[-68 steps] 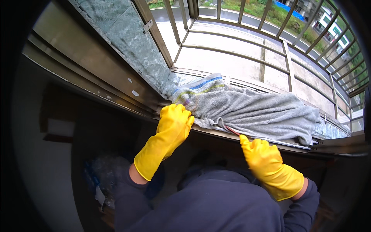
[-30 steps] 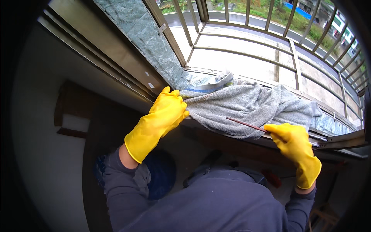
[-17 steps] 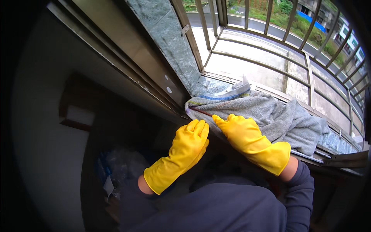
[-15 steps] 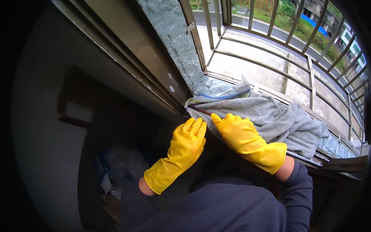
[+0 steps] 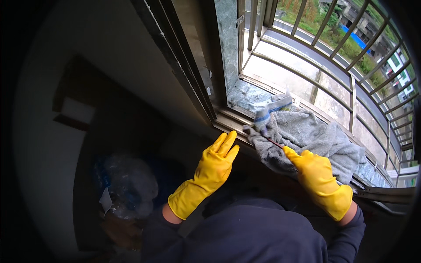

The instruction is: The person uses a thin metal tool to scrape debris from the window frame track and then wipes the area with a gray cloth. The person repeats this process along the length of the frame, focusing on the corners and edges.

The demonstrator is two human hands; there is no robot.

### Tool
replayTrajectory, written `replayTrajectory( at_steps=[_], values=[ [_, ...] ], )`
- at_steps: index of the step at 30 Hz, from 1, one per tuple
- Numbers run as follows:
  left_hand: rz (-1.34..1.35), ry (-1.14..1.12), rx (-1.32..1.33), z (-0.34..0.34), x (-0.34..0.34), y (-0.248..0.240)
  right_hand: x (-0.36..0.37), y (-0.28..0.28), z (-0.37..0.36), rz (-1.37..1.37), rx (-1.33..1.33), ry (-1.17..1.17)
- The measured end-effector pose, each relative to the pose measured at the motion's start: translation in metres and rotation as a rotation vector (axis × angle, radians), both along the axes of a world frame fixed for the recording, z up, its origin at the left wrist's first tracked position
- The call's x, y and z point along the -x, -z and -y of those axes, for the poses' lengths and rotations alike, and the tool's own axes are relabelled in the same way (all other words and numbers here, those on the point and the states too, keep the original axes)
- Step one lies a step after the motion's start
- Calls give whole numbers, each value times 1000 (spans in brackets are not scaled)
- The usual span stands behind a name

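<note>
A crumpled grey towel (image 5: 302,129) with a blue-striped edge lies along the window sill (image 5: 247,94). My right hand (image 5: 319,177), in a yellow rubber glove, is closed around a thin dark reddish rod (image 5: 275,143). The rod's far end goes into the towel's left end, so its tip is hidden. Fingers stretched out, my left hand (image 5: 208,164) in a matching glove holds nothing. Its fingertips are by the near edge of the metal window track (image 5: 234,122), just left of the towel.
Metal window bars (image 5: 307,74) stand beyond the sill, with a road and plants outside. The metal window frame (image 5: 193,48) rises at the left. Low on the left lies a clear plastic bag (image 5: 133,184) in the shade.
My right hand has drawn the rod and the towel's left end rightward, baring the corner of the track. The towel is more bunched. My left hand stays near the track, and the view has turned somewhat.
</note>
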State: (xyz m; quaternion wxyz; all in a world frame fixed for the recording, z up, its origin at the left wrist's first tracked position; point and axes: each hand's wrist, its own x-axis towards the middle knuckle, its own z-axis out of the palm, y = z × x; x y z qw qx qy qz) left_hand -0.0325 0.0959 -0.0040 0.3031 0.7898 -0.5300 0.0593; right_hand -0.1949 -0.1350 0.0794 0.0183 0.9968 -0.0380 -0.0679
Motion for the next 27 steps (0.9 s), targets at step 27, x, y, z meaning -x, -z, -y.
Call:
replayTrajectory(
  at_steps=[27],
  values=[
    [-229, -132, 243, -14, -9, 40, -50, -37, -6, -131, -264, -35]
  ],
)
